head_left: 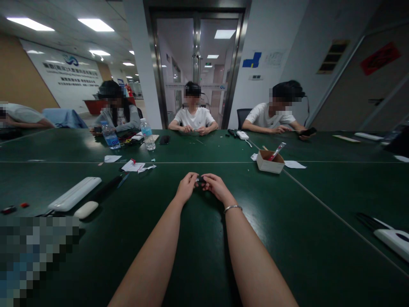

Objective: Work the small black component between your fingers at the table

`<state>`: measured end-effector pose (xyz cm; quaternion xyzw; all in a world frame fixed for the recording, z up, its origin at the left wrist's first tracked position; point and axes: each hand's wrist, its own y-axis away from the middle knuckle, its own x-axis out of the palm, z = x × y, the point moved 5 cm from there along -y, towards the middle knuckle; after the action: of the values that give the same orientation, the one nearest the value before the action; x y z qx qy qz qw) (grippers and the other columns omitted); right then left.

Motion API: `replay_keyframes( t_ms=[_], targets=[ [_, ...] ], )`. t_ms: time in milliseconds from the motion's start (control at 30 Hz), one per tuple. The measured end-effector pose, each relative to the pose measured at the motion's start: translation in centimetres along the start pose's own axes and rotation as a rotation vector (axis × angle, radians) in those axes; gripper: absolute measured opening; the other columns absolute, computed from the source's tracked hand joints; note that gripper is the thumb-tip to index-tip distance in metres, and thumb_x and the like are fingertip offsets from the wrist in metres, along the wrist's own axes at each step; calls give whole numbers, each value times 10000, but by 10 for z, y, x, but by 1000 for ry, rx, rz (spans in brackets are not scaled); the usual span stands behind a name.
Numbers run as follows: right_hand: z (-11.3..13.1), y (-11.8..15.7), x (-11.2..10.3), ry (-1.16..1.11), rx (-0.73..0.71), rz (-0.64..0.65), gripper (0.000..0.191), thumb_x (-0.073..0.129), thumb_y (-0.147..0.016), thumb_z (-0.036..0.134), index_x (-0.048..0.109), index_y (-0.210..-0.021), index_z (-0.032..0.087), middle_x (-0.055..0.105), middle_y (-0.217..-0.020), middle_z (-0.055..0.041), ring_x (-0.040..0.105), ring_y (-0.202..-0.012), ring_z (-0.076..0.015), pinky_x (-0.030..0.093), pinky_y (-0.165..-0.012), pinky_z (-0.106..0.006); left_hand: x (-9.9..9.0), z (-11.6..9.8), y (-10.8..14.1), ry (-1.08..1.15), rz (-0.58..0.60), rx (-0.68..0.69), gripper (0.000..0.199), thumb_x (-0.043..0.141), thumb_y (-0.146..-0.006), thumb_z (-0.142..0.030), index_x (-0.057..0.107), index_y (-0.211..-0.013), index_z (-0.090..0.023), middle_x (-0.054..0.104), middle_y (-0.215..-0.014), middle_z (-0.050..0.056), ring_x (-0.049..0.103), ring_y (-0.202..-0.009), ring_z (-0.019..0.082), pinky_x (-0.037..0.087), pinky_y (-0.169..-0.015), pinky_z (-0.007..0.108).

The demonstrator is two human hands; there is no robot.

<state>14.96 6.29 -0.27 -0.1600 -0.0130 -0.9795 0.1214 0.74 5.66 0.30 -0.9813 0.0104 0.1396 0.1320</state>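
Observation:
Both my arms reach forward over the dark green table [204, 238]. My left hand [188, 186] and my right hand [217, 186] meet at a small black object [200, 179] with a shiny end at its left. The fingertips of each hand are closed on it, the left on the shiny end and the right on the dark part. It is too small to tell its kind. A silver bracelet [233, 208] circles my right wrist.
To the left lie a white elongated case [76, 194], a white mouse [86, 210] and paper scraps [134, 166]. Two water bottles [147, 135] stand beyond. An open box [270, 162] holding tools is ahead right. Several people sit across the table.

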Motion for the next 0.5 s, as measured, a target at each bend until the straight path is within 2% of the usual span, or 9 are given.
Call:
replay_keyframes(
  t_ms=[167,267,333,500],
  targets=[
    [-1,-1,-1,5,3,-11,262,741,-646,294,663,-851,153,572,-518,24,540,-499,-96,502,-544,-250,-1,-2,0,-32,-19,38,244,520,-818,-303,607,-1022,-202,638,-895,28,591,-806,141,456,-752,259],
    [-1,-1,0,5,6,-16,244,735,-654,290,662,-845,157,588,-541,17,527,-478,-87,501,-537,-250,0,3,0,-24,-3,-6,318,400,-884,-405,603,-1013,-197,600,-696,-4,558,-637,124,450,-642,245],
    [-1,0,0,-1,6,-16,238,736,-652,290,661,-836,159,599,-558,15,518,-466,-81,503,-535,-253,1,5,-1,-37,0,-15,340,370,-896,-417,603,-1011,-197,570,-633,-17,544,-595,122,443,-619,243],
    [0,0,0,-6,0,-14,248,743,-644,298,659,-830,157,575,-518,25,543,-493,-97,503,-539,-252,-1,1,-2,-42,-26,66,237,509,-806,-221,608,-1020,-201,639,-918,34,597,-849,150,457,-803,283]
  ],
)
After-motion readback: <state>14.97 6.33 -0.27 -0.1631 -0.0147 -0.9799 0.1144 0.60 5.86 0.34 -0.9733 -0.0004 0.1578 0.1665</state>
